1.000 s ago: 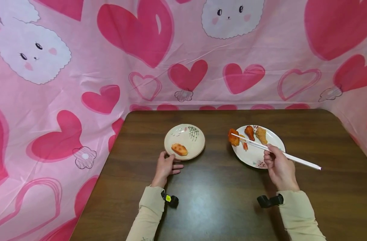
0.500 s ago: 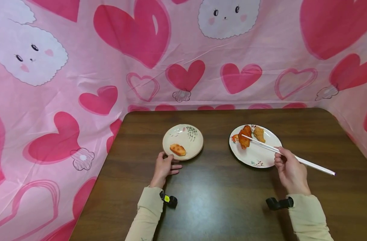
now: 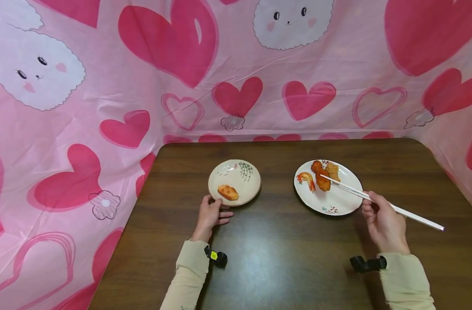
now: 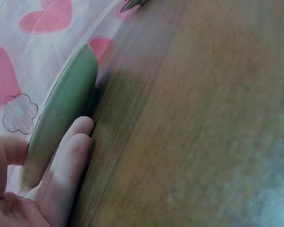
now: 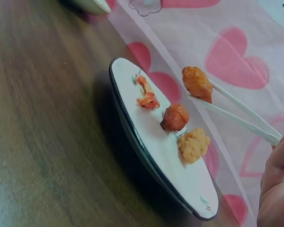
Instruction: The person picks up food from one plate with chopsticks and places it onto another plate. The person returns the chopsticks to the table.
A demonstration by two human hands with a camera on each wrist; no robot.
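My right hand (image 3: 387, 224) grips a pair of white chopsticks (image 3: 406, 212). Their tips pinch a browned, glazed piece of fried chicken (image 5: 197, 84), which hangs above the white oval plate (image 3: 336, 204). On that plate lie a shrimp (image 3: 307, 181), a small reddish-brown drumstick (image 5: 175, 117) and a pale battered fried piece (image 5: 194, 145). At the left, my left hand (image 3: 209, 217) holds the near edge of a round cream plate (image 3: 245, 196), thumb on the rim and fingers by its underside (image 4: 68, 94). One golden-brown oblong food piece (image 3: 228, 192) lies on it.
Both plates stand on a dark wooden table (image 3: 259, 249), with bare wood between them. Pink cloth with hearts (image 3: 236, 97) hangs behind the table and along its sides. Dark cameras are strapped to both wrists.
My right hand has moved right and slightly nearer, carrying the fried chicken from the plate's left edge to over its middle. The shrimp now shows fully. My left hand stays at the cream plate.
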